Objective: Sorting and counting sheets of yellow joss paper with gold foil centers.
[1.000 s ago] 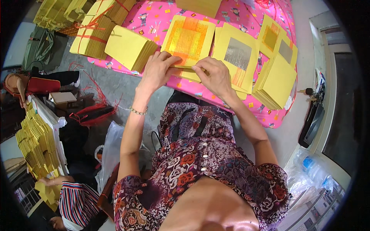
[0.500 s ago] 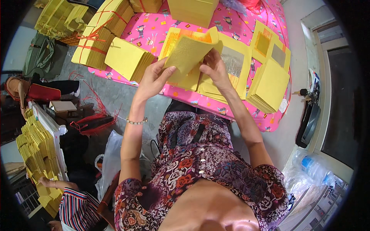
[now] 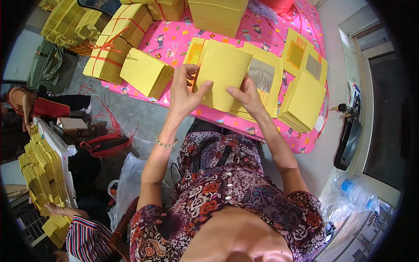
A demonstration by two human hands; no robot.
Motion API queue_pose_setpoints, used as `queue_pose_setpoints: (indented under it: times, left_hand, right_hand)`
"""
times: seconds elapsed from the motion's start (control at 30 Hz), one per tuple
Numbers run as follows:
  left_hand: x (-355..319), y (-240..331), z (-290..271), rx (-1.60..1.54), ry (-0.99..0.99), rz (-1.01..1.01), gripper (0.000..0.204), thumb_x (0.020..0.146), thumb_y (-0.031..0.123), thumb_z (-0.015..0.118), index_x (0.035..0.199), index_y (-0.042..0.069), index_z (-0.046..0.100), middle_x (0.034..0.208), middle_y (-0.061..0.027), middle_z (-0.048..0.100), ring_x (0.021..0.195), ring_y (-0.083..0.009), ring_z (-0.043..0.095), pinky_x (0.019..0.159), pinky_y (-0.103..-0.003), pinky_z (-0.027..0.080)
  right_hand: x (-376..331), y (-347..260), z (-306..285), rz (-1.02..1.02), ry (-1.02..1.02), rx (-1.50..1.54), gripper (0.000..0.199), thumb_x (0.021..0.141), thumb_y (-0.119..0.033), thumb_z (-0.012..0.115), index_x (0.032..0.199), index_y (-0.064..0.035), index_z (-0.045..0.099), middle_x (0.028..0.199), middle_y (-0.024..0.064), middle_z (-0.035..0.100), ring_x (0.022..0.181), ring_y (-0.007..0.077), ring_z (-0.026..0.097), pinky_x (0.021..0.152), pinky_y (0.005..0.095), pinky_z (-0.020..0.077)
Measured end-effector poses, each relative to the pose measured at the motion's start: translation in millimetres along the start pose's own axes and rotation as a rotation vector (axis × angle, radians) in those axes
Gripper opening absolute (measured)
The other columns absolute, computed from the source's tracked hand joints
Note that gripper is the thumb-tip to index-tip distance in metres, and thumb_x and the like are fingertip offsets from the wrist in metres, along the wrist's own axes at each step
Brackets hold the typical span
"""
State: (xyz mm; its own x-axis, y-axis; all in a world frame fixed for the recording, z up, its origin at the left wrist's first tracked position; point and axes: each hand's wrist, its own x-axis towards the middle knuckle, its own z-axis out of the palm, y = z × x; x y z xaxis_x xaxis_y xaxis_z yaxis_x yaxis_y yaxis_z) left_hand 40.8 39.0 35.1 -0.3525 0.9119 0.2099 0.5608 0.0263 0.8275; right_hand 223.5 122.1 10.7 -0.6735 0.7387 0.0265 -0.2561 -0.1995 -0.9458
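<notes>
Between my two hands a yellow sheet of coarse paper [image 3: 224, 72] is held up, its plain side showing and its edges curving. My left hand [image 3: 185, 89] grips its left edge, thumb in front and fingers behind. On the right edge, my right hand [image 3: 249, 94] pinches it the same way. Behind it on the table lies a yellow sheet with an orange print [image 3: 194, 52], partly covered. Just right of my right hand is a stack of yellow sheets with a silver patch [image 3: 262, 72].
Tied yellow paper bundles [image 3: 104, 56] and a loose stack [image 3: 146, 72] stand left on the pink patterned table [image 3: 168, 37]. Another yellow stack [image 3: 303, 102] and printed sheets [image 3: 297, 52] lie right. A person in a striped sleeve [image 3: 89, 236] handles yellow paper [image 3: 43, 170] at lower left.
The yellow sheet has turned from a slanted, folded-over pose to a more upright one with its plain face toward me. My left hand has shifted right along with it.
</notes>
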Motion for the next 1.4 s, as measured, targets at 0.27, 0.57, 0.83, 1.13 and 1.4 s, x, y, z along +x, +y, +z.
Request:
queue_pose_setpoints:
  times: [0.27,0.57,0.83,1.13,1.4]
  left_hand:
    - [1,1,15,-0.705,-0.162,-0.06,0.045,0.088,0.009,0.058,0.127,-0.001,0.036,0.115,-0.0105,0.053,0.108,-0.0148,0.05,0.092,-0.028,0.041]
    - [8,9,14,-0.84,-0.27,-0.194,0.041,0.091,0.005,0.051,0.128,-0.004,0.036,0.121,-0.0099,0.052,0.11,-0.0126,0.05,0.093,-0.027,0.04]
    - [18,10,21,-1.013,-0.281,-0.417,0.039,0.091,0.008,0.052,0.126,-0.004,0.039,0.117,-0.0115,0.055,0.105,-0.0152,0.054,0.088,-0.027,0.044]
    - [22,5,20,-1.036,-0.326,-0.497,0.033,0.092,0.008,0.051,0.122,-0.004,0.042,0.114,-0.0111,0.057,0.101,-0.0169,0.058,0.085,-0.029,0.048]
    - [12,8,30,-0.947,-0.215,-0.323,0.038,0.09,0.006,0.053,0.125,-0.004,0.04,0.115,-0.0112,0.056,0.105,-0.0157,0.055,0.089,-0.028,0.045]
  right_hand:
    - [-3,-2,0,-0.015,-0.029,-0.043,0.065,0.08,-0.008,0.066,0.134,0.0001,0.031,0.127,0.0099,0.047,0.118,0.0177,0.046,0.1,0.0323,0.0365]
    - [-5,-13,4,0.024,0.039,-0.09,0.055,0.085,-0.01,0.062,0.131,0.0016,0.034,0.122,0.0102,0.051,0.111,0.0157,0.05,0.094,0.0306,0.0415]
    - [5,-13,4,0.046,0.107,-0.048,0.043,0.089,-0.013,0.057,0.124,0.0031,0.04,0.115,0.0116,0.056,0.101,0.0146,0.056,0.085,0.0285,0.0477]
    - [8,-11,2,0.083,0.143,-0.052,0.038,0.089,-0.012,0.058,0.12,0.0041,0.044,0.111,0.0115,0.058,0.098,0.0143,0.058,0.083,0.028,0.0483]
    - [0,-11,7,-0.029,0.164,-0.186,0.039,0.088,-0.01,0.059,0.122,0.0028,0.044,0.112,0.0094,0.058,0.1,0.0139,0.056,0.085,0.0283,0.0468]
